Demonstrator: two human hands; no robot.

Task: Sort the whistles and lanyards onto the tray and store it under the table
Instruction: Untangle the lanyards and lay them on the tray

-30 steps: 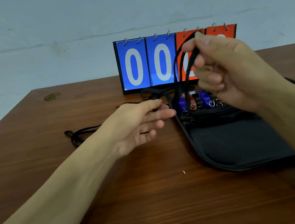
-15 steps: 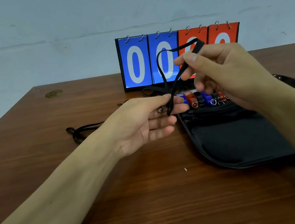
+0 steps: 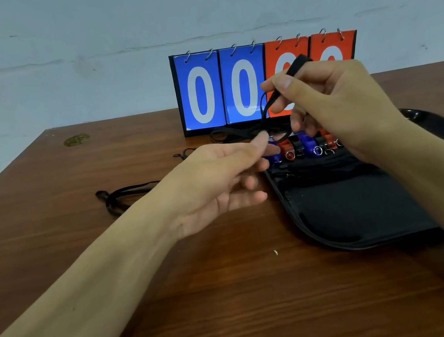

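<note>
Wood grain runs across the brown tabletop [image 3: 179, 307] under my arms, and a pale, scuffed wall [image 3: 103, 26] rises behind its far edge. A small gold-coloured mark [image 3: 76, 139] sits on the wood toward 10 o'clock, and a tiny white speck [image 3: 275, 252] lies near the middle. At 12 o'clock a flip scoreboard [image 3: 230, 87] stands upright, two blue cards showing zeros beside two orange ones partly hidden by my fingers.

From 2 to 4 o'clock lies the black tray [image 3: 354, 213], its near part bare. Along its far end sits a row of whistles [image 3: 304, 147], blue, orange and black, side by side with small metal rings facing me. Dark cords appear to be bunched just in front of them, though I cannot tell them apart against the black.

My right hand [image 3: 333, 102] is raised over the whistles, thumb and forefinger pinching one end of a black lanyard [image 3: 270, 104] that hangs down toward the left. My left hand [image 3: 222, 180] lies palm up beside the tray's left edge, thumb and forefinger nipping the lower part of that cord, the other fingers relaxed. A second lanyard [image 3: 122, 195] lies loose on the wood at 9 o'clock, and more black cord [image 3: 227, 135] is tangled at the foot of the scoreboard.
</note>
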